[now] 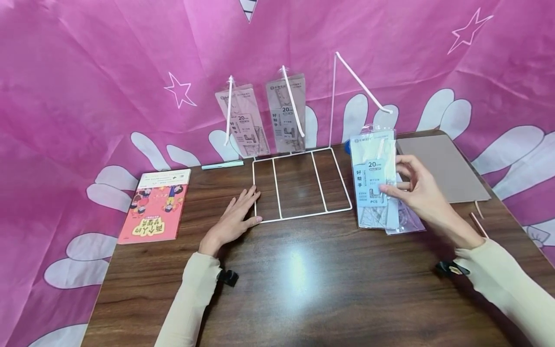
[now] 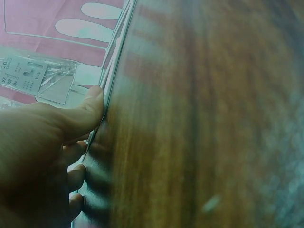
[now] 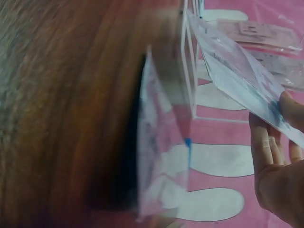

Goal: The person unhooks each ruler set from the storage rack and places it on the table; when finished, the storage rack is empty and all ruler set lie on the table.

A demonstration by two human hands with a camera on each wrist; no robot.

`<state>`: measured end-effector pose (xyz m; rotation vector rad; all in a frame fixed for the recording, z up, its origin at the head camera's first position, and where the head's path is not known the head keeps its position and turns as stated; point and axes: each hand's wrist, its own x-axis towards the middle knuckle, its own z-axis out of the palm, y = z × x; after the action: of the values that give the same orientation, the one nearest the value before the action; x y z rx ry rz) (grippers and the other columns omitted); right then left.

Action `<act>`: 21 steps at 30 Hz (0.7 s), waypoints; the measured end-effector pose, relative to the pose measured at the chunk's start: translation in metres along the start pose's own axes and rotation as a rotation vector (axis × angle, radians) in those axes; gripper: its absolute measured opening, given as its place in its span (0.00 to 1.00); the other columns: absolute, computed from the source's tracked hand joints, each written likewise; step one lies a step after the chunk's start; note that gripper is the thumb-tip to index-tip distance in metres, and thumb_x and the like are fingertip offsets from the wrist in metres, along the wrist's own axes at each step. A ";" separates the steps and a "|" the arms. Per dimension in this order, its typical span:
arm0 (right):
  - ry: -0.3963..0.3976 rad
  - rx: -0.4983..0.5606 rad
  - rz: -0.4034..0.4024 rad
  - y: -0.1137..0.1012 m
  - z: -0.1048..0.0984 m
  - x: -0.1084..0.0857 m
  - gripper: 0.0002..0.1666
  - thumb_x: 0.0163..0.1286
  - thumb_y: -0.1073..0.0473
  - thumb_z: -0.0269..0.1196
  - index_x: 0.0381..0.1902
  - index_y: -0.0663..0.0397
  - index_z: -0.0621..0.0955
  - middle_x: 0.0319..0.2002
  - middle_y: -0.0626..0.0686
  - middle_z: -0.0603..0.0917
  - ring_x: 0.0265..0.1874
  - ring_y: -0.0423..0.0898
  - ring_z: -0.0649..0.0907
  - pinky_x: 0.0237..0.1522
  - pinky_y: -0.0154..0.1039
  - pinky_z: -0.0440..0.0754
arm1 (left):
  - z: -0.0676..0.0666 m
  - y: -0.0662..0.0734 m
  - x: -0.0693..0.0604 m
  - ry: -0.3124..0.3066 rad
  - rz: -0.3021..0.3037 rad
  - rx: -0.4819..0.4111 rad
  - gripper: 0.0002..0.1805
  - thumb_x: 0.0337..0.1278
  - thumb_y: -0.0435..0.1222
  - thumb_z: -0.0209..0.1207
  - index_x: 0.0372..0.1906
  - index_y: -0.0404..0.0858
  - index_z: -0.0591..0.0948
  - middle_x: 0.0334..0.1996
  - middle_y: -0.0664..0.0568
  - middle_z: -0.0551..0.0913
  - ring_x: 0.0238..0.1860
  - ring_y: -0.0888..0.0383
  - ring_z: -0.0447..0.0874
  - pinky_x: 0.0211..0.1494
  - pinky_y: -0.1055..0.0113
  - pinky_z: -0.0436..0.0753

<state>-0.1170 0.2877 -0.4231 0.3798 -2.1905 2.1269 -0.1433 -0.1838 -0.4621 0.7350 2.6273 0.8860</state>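
Note:
My right hand point(image 1: 414, 185) pinches a clear packaged ruler set point(image 1: 375, 178) with a blue "20 cm" label, upright over the right side of the table. In the right wrist view, the thumb and fingers pinch the ruler set point(image 3: 242, 76) by its edge. Two similar ruler sets point(image 1: 243, 120) point(image 1: 286, 115) hang from the left and middle hooks of a white wire display rack point(image 1: 299, 217); the right hook point(image 1: 364, 84) carries nothing. With its fingers spread, my left hand point(image 1: 234, 217) rests at the left front corner of the rack's base, thumb touching the frame.
Partly behind the held set, another clear packet point(image 1: 409, 221) lies on the table. A grey notebook point(image 1: 442, 168) and a pen point(image 1: 478, 225) are at the right. At the left lie a red book point(image 1: 153, 207) and a light-blue pen point(image 1: 222, 165). A pink cloth point(image 1: 108, 72) hangs behind.

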 end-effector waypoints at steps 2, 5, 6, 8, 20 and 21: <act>-0.005 0.003 0.035 0.008 -0.002 0.001 0.35 0.64 0.83 0.65 0.64 0.54 0.70 0.52 0.46 0.88 0.35 0.45 0.92 0.31 0.42 0.90 | 0.000 0.000 0.000 -0.001 0.001 -0.003 0.41 0.76 0.43 0.60 0.83 0.34 0.56 0.85 0.42 0.45 0.84 0.40 0.38 0.83 0.38 0.37; -0.003 -0.039 0.082 0.017 -0.005 0.004 0.36 0.65 0.81 0.67 0.64 0.53 0.69 0.50 0.44 0.88 0.36 0.44 0.92 0.32 0.42 0.90 | 0.000 0.002 0.001 -0.005 0.002 -0.003 0.41 0.76 0.44 0.60 0.83 0.35 0.56 0.85 0.43 0.45 0.85 0.41 0.37 0.83 0.39 0.37; -0.003 -0.078 0.094 0.019 -0.006 0.004 0.36 0.65 0.80 0.67 0.64 0.53 0.68 0.49 0.43 0.88 0.35 0.44 0.92 0.32 0.42 0.90 | -0.001 0.003 0.001 -0.006 0.002 -0.003 0.42 0.76 0.44 0.60 0.84 0.35 0.56 0.85 0.43 0.45 0.85 0.41 0.37 0.83 0.39 0.36; -0.005 -0.157 0.125 0.023 -0.007 0.006 0.35 0.67 0.76 0.68 0.65 0.54 0.67 0.48 0.41 0.87 0.35 0.43 0.92 0.32 0.42 0.90 | -0.001 0.003 0.001 -0.007 0.002 -0.003 0.42 0.76 0.44 0.60 0.84 0.35 0.56 0.85 0.44 0.44 0.85 0.41 0.37 0.83 0.39 0.36; -0.064 -0.650 0.241 0.030 -0.015 0.017 0.42 0.67 0.57 0.76 0.69 0.69 0.67 0.55 0.72 0.79 0.37 0.40 0.81 0.34 0.27 0.78 | 0.000 0.001 0.000 -0.017 -0.016 -0.008 0.42 0.76 0.44 0.60 0.84 0.36 0.55 0.86 0.45 0.44 0.85 0.43 0.36 0.83 0.41 0.36; -0.068 -0.675 0.243 0.031 -0.015 0.018 0.43 0.67 0.56 0.76 0.69 0.69 0.68 0.55 0.73 0.79 0.37 0.43 0.81 0.34 0.27 0.77 | -0.001 0.001 0.000 -0.017 -0.017 -0.009 0.42 0.76 0.44 0.60 0.84 0.36 0.55 0.86 0.45 0.44 0.85 0.43 0.36 0.83 0.41 0.36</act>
<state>-0.1426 0.3009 -0.4485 0.1386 -2.9230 1.3220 -0.1433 -0.1834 -0.4612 0.7133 2.6098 0.8820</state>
